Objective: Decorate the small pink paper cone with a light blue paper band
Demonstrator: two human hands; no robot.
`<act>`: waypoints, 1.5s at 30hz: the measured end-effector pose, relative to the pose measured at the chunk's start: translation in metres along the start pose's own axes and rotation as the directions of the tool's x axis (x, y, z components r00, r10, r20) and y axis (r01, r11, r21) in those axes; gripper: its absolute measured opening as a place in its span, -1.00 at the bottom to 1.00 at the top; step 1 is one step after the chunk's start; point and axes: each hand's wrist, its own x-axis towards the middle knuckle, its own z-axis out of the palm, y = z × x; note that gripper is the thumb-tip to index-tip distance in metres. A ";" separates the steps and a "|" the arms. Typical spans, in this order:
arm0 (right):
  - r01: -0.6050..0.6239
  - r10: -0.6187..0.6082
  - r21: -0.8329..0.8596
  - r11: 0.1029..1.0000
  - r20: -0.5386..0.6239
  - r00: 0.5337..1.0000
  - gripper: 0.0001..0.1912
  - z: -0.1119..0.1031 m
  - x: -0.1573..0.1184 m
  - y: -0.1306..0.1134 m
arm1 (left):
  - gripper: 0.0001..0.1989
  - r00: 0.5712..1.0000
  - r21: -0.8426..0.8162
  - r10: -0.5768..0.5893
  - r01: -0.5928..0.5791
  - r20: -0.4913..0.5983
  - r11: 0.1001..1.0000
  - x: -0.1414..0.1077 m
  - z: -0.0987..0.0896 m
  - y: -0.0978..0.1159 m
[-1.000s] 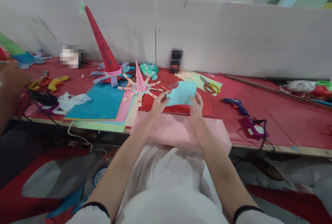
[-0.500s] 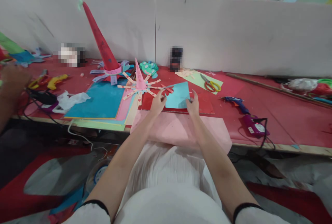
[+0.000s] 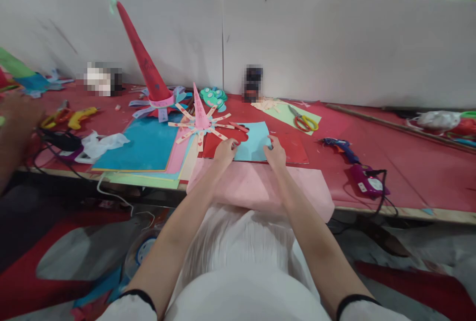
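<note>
A light blue sheet of paper (image 3: 253,138) lies over a red sheet (image 3: 293,148) in front of me. At its left edge my left hand (image 3: 225,152) is closed, with thumb and fingers pinching the paper. My right hand (image 3: 275,153) grips the right edge in the same way, fingers bent. Just beyond my left fingertips a red curved piece (image 3: 243,135) shows beside the blue sheet; its exact shape is partly hidden. A small pink cone hat with patterned strips (image 3: 201,118) stands to the left of my left hand.
Yellow-handled scissors (image 3: 305,121) rest on pale green paper. A glue gun (image 3: 340,148) lies on the right, near a purple power box (image 3: 366,181). On the left are a tall red cone hat (image 3: 147,65), stacked coloured sheets (image 3: 143,145) and another person's hand (image 3: 22,112).
Both hands have come slightly toward me with the light blue sheet, which now looks flatter and lower. More of the red curved piece shows at its left.
</note>
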 end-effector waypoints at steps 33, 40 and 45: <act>0.171 -0.169 -0.073 0.983 0.034 0.985 -0.68 -0.008 -0.004 0.005 | -0.88 0.973 -0.008 0.218 -0.218 0.072 0.976 -0.021 -0.014 -0.001; 0.478 -0.476 -0.084 0.874 0.040 0.878 -0.77 -0.012 -0.011 -0.001 | -0.83 0.978 0.092 0.197 -0.203 0.070 0.975 -0.016 -0.013 0.000; 0.612 -0.575 -0.040 0.790 0.300 0.762 -0.77 -0.007 -0.019 -0.008 | -0.82 0.982 0.161 0.175 -0.183 0.064 0.970 -0.014 -0.011 0.003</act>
